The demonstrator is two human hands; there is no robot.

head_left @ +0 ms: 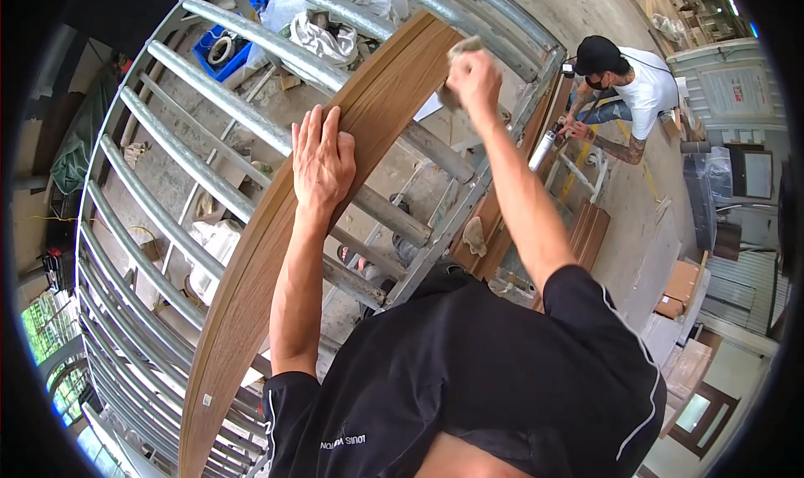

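**Two hands on a long wood-grain plank laid over a metal rack**

A long brown wood-grain plank [276,227] lies across the grey tubular bars of a metal rack [167,143], running from the rack's near edge to its far edge. The left hand [322,160] lies flat on the plank about midway along it, fingers straight and close together, palm pressed to the surface and holding nothing. The right hand [473,80] is closed around a small beige cloth [461,51], pressing it against the far end of the plank, close to the rack's far edge.

Under the bars, on the concrete floor, lie a blue crate [224,46] near the rack's far left corner and crumpled white sheeting [322,34] beside it. Beyond the rack's right edge another person [628,84], in a white shirt and black cap, crouches over brown boards and holds a caulking gun [544,147]. Cardboard boxes [678,285] sit further right on the floor.
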